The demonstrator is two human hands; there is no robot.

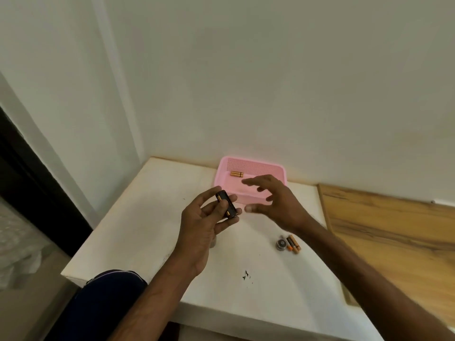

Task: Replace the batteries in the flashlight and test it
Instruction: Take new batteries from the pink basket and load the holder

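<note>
- The left hand [206,217] holds a short black cylindrical battery holder [226,205] with gold ends showing in it. Its grip is narrow, thumb and fingers pinching the holder's sides and lifting it clear of the white tabletop [221,291], probably so the slots can be seen and loaded.
- Just beyond that grip, the right hand [273,200] hovers with its fingers spread wide and nothing in them, over the near wall of a pink plastic mesh basket [278,172].
- Farther past the open grip, inside the basket, two gold-coloured batteries [236,174] lie side by side, set apart from the other pair, I'd guess, to avoid mixing old and new.
- Nearer the person than the right hand's grip, a round grey metal cap [281,243] and two orange-and-black batteries [293,244] lie just beside each other on the tabletop, within easy reach.
- Beneath the left hand a grey cylindrical piece [213,243] peeks out, possibly the flashlight body, though it is too hidden to be sure.
</note>
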